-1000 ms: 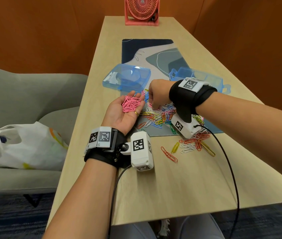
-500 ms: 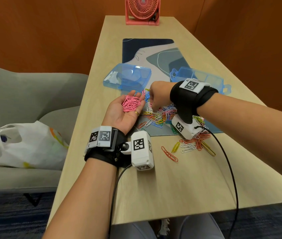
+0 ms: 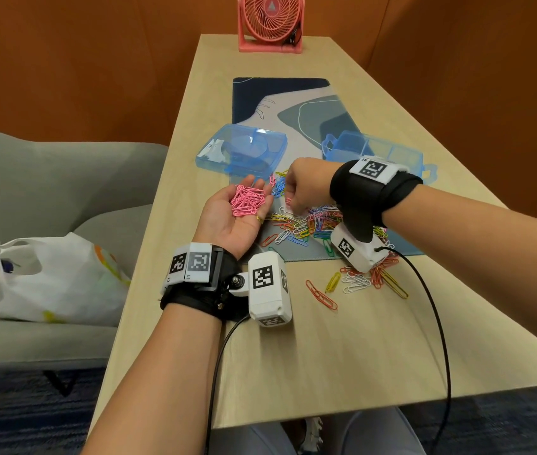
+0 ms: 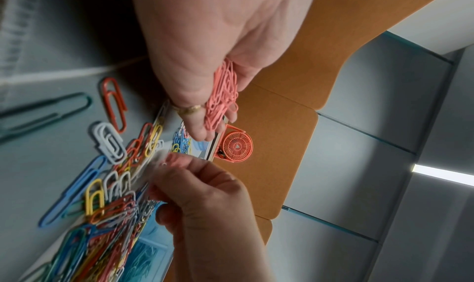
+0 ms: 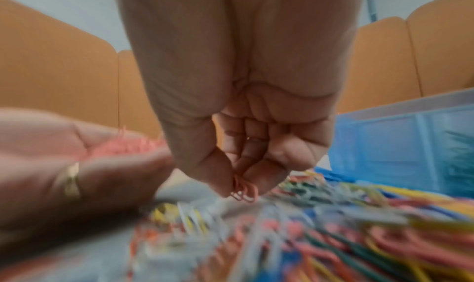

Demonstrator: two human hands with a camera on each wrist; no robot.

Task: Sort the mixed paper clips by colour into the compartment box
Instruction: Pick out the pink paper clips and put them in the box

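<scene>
Right hand (image 3: 304, 185) fingers pinch a pink clip (image 5: 243, 189); the open left hand (image 3: 234, 215), cupping pink clips (image 3: 247, 200), lies at nine o'clock.

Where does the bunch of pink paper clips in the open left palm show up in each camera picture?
Head: the pink paper clips lie in the upturned left hand, left of centre.
Left wrist: the same bunch hangs along the fingers, upper middle.
Right wrist: a blurred pink heap on the palm at the left edge.
Shared landmark: the gold ring beside the bunch, seen in all three views.
</scene>
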